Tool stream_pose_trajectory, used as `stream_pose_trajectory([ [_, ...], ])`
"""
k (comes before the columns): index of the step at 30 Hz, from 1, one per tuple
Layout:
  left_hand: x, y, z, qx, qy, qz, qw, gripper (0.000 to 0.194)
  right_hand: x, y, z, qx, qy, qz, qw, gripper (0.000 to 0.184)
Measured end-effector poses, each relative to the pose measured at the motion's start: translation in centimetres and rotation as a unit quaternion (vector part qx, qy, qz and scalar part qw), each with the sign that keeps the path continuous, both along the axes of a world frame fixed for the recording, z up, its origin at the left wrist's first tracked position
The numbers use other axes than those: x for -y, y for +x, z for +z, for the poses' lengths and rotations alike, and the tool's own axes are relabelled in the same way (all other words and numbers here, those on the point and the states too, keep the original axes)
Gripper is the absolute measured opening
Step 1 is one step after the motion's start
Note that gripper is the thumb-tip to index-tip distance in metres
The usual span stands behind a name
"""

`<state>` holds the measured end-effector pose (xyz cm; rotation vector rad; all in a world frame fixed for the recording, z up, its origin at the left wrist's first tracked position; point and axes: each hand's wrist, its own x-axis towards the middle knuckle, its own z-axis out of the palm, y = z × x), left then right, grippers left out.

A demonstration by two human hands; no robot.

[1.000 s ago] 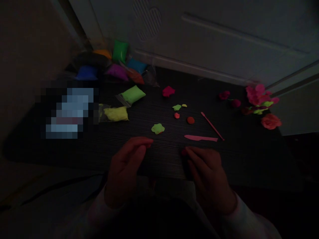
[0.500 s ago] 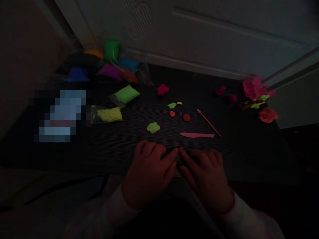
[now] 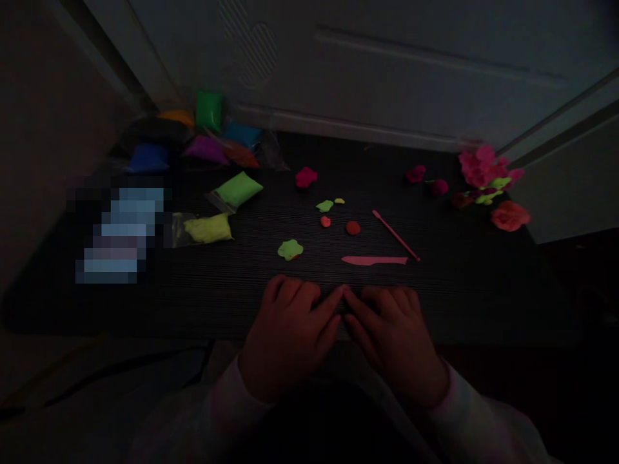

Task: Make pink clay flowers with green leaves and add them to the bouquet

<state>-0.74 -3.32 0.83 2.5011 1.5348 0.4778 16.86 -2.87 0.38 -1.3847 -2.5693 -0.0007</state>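
Note:
My left hand [image 3: 290, 335] and my right hand [image 3: 389, 341] rest at the near edge of the dark table, index fingertips touching each other. Their other fingers are curled in. Whatever lies between or under the fingertips is hidden. Just beyond them lies a pink plastic clay knife [image 3: 374, 261], with a thin pink modelling stick [image 3: 396, 235] slanting behind it. To the left is a flat light-green clay piece [image 3: 290, 249] with a wavy rim. Farther off are a red clay disc [image 3: 353, 227], a small orange-red clay piece [image 3: 325, 222], a green clay leaf shape [image 3: 325, 206] and a yellow bit [image 3: 339, 201].
Bags of light-green clay [image 3: 239, 190] and yellow clay [image 3: 207, 229] lie left, with several coloured bags behind. A blurred-out bright object [image 3: 126, 232] sits far left. A magenta clay piece [image 3: 305, 177] lies mid-back; pink flowers [image 3: 483, 167] stand right, near a white panel [image 3: 387, 96].
The view has shifted slightly, moving the table items left in the picture. The index fingertips have come together, covering a small red bit that showed between them.

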Motion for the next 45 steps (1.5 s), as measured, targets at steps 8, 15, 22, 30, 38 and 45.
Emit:
stream_pose_trajectory([
  [8, 0.2, -0.1, -0.3, -0.013, 0.009, 0.003, 1.000, 0.037, -0.4, 1.3, -0.1, -0.178, -0.102, -0.010, 0.979, 0.038],
  [15, -0.1, 0.4, -0.2, -0.028, -0.006, 0.009, 1.000, 0.044, -0.4, 1.1, -0.1, -0.228, -0.118, -0.051, 0.965, 0.037],
  [22, 0.1, 0.8, -0.3, -0.029, 0.007, 0.026, 0.999, 0.041, -0.3, 0.9, -0.3, -0.190, -0.087, -0.045, 0.977, 0.034],
  [30, 0.0, 0.7, -0.5, -0.009, 0.007, 0.020, 1.000, 0.045, -0.1, 0.6, -0.8, -0.117, -0.020, -0.027, 0.993, 0.033],
  [38, 0.0, 0.7, -0.4, -0.026, 0.008, 0.050, 0.998, 0.046, -0.2, 0.1, -0.6, -0.030, -0.005, -0.014, 0.999, 0.039],
  [45, 0.0, 0.8, -0.3, -0.020, 0.013, 0.051, 0.998, 0.043, -0.1, -0.5, -0.2, 0.029, -0.011, -0.028, 0.999, 0.041],
])
